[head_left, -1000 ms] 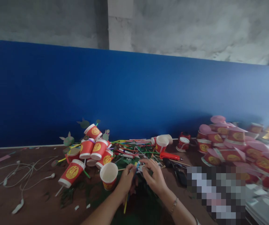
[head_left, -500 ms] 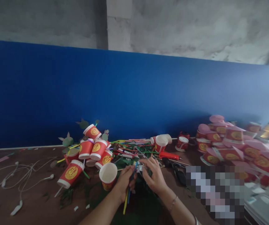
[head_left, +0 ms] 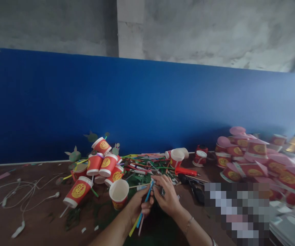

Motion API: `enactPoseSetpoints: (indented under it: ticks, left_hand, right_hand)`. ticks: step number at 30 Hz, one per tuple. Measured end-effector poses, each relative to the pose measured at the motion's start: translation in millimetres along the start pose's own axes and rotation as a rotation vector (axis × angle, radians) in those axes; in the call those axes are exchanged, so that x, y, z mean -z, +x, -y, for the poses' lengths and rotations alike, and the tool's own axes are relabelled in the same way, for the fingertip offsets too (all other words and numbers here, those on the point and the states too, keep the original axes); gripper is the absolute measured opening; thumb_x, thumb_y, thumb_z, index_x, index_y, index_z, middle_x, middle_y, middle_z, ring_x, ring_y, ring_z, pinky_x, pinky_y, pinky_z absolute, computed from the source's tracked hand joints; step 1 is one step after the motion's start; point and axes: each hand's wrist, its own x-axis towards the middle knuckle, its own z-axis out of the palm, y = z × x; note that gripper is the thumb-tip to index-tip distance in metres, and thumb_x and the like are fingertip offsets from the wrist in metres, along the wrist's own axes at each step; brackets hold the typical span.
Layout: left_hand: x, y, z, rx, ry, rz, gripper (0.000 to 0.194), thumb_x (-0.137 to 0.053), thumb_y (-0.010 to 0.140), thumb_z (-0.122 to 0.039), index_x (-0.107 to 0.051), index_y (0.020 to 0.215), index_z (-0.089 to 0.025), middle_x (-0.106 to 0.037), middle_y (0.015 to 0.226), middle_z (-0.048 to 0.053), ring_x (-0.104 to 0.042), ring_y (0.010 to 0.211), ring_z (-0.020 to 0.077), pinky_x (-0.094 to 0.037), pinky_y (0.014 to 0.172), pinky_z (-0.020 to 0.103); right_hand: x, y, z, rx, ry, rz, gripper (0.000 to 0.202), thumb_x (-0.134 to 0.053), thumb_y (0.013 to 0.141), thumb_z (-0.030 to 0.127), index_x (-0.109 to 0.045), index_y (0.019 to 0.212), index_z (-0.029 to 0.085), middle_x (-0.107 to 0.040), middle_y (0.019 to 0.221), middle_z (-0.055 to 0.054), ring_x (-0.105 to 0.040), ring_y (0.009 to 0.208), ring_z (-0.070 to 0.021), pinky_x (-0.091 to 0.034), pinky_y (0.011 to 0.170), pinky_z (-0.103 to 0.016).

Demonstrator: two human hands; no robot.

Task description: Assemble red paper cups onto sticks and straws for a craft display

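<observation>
My left hand [head_left: 141, 205] is closed around several thin coloured straws. A blue straw [head_left: 149, 193] slants up out of it, and the lower ends of a yellow straw [head_left: 132, 229] and a pink straw [head_left: 140, 225] stick out below. The thumb and fingertips of my right hand [head_left: 166, 193] close on the upper end of the blue straw. Under that palm is a small dark, shiny thing I cannot make out. Just left of my hands stands an open red paper cup [head_left: 118, 194] with a white inside.
Red cups [head_left: 78, 191] with paper animal shapes are heaped at left, near white earphones [head_left: 19, 229]. Behind my hands lie loose straws and pens [head_left: 139, 169]. At right are a red-handled tool [head_left: 187, 171], black scissors [head_left: 196, 191] and pink-topped cups [head_left: 259, 150]. A blue panel stands behind.
The blue straw now stands more clearly between my hands, and a pink end shows beside the yellow one. My right fingers have closed in on its top. The view shifted slightly.
</observation>
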Motion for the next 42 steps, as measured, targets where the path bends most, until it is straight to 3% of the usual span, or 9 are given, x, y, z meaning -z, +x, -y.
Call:
enactPoseSetpoints:
  ticks: [3, 7, 10, 12, 18, 26, 31, 36, 42]
  left_hand:
    - [-2.4, 1.1, 6.0, -0.067, 0.032, -0.052, 0.030, -0.056, 0.083, -0.041, -0.057, 0.072, -0.013, -0.054, 0.052, -0.003, -0.032, 0.030, 0.0006, -0.024, 0.032, 0.013]
    - [-4.0, 3.3, 13.5, -0.413, 0.083, -0.138, 0.028, -0.073, 0.066, -0.039, -0.056, 0.080, -0.021, -0.060, 0.065, -0.005, -0.055, 0.051, 0.0084, -0.044, 0.051, 0.018]
    - [-3.2, 3.9, 14.1, -0.647, 0.228, -0.184, 0.024, -0.072, 0.066, -0.037, -0.062, 0.080, -0.020, -0.065, 0.079, 0.000, -0.060, 0.075, 0.0139, -0.047, 0.070, 0.023]
    - [-2.6, 3.7, 13.1, -0.721, 0.318, -0.241, 0.023, -0.071, 0.066, -0.038, -0.067, 0.079, -0.019, -0.067, 0.082, 0.002, -0.060, 0.083, 0.0172, -0.046, 0.077, 0.025]
    - [-2.7, 8.7, 11.1, -0.686, 0.332, -0.166, 0.032, -0.074, 0.059, -0.035, -0.069, 0.082, -0.015, -0.069, 0.078, 0.006, -0.061, 0.074, 0.0193, -0.048, 0.072, 0.030]
    - [8.2, 19.7, 10.9, -0.748, 0.390, -0.295, 0.036, -0.076, 0.056, -0.046, -0.065, 0.064, -0.013, -0.057, 0.054, -0.001, -0.049, 0.054, 0.0123, -0.039, 0.055, 0.024]
    - [6.2, 16.2, 10.6, -0.783, 0.401, -0.345, 0.036, -0.073, 0.058, -0.049, -0.065, 0.065, -0.014, -0.056, 0.057, -0.001, -0.047, 0.056, 0.0122, -0.037, 0.054, 0.022]
    - [2.1, 10.7, 4.5, -0.743, 0.402, -0.400, 0.032, -0.072, 0.059, -0.046, -0.065, 0.063, -0.015, -0.056, 0.055, -0.002, -0.047, 0.056, 0.0128, -0.036, 0.054, 0.022]
    - [6.7, 11.3, 2.0, -0.629, 0.333, -0.331, 0.039, -0.071, 0.057, -0.052, -0.064, 0.067, -0.015, -0.054, 0.051, -0.003, -0.047, 0.047, 0.0104, -0.034, 0.048, 0.021]
  right_hand:
    - [-0.2, -1.0, -0.7, 0.016, -0.029, -0.011, 0.034, -0.049, 0.080, 0.013, -0.053, 0.112, 0.021, -0.057, 0.075, -0.002, -0.053, 0.076, -0.0196, -0.040, 0.074, -0.036]
    - [0.9, 0.3, 0.2, 0.052, -0.067, -0.008, 0.032, -0.051, 0.081, 0.014, -0.053, 0.112, 0.021, -0.058, 0.074, -0.002, -0.054, 0.074, -0.0191, -0.040, 0.073, -0.035]
    - [2.1, 1.2, 1.3, 0.072, -0.096, -0.028, 0.030, -0.052, 0.082, 0.016, -0.054, 0.111, 0.020, -0.059, 0.072, -0.002, -0.054, 0.073, -0.0191, -0.040, 0.070, -0.034]
    - [2.3, 1.2, 1.1, 0.075, -0.108, -0.041, 0.029, -0.054, 0.082, 0.018, -0.055, 0.111, 0.021, -0.059, 0.071, -0.002, -0.054, 0.072, -0.0190, -0.040, 0.069, -0.034]
    - [2.7, 0.8, 0.5, 0.058, -0.107, -0.037, 0.028, -0.057, 0.082, 0.022, -0.055, 0.110, 0.021, -0.060, 0.076, -0.003, -0.053, 0.075, -0.0197, -0.040, 0.072, -0.035]
    - [5.5, -0.2, 4.9, 0.136, -0.096, 0.020, 0.038, -0.050, 0.079, 0.013, -0.051, 0.117, 0.020, -0.060, 0.080, -0.003, -0.054, 0.078, -0.0195, -0.039, 0.075, -0.037]
    - [4.8, 0.2, 6.4, 0.137, -0.108, 0.018, 0.031, -0.050, 0.080, 0.014, -0.053, 0.111, 0.021, -0.062, 0.080, -0.003, -0.054, 0.077, -0.0192, -0.038, 0.074, -0.036]
    - [6.7, 2.4, 4.1, 0.106, -0.129, -0.045, 0.023, -0.052, 0.081, 0.017, -0.054, 0.104, 0.020, -0.062, 0.083, -0.004, -0.054, 0.074, -0.0192, -0.038, 0.072, -0.035]
    - [7.6, 3.2, 0.3, 0.062, -0.118, -0.061, 0.024, -0.050, 0.083, 0.018, -0.052, 0.106, 0.020, -0.059, 0.078, -0.003, -0.055, 0.075, -0.0196, -0.039, 0.073, -0.036]
